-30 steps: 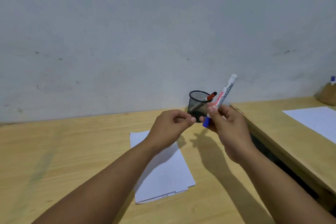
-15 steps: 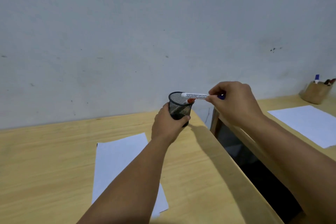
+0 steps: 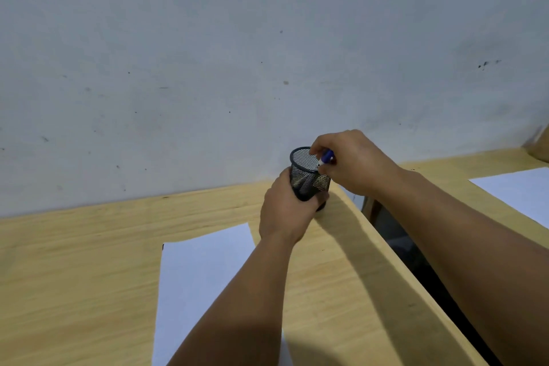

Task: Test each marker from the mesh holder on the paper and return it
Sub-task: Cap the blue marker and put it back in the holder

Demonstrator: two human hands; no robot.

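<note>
A black mesh holder (image 3: 302, 161) stands near the far right corner of the wooden table (image 3: 74, 261), tilted slightly toward me. My left hand (image 3: 285, 211) wraps around its lower half. My right hand (image 3: 353, 160) is above the rim, pinching a blue-capped marker (image 3: 326, 157) whose white barrel is down inside the holder; only the blue cap end shows. A white sheet of paper (image 3: 202, 279) lies on the table in front of the holder, partly under my left forearm.
A gap (image 3: 416, 261) separates this table from a second wooden table (image 3: 439, 169) on the right, which carries another white sheet (image 3: 520, 190). A brown holder (image 3: 542, 145) sits at the far right edge. A grey wall rises behind.
My right hand swung the marker from lying across the rim to pointing down into the holder. My left hand stays on the holder. Earlier still, both hands held the marker above the paper.
</note>
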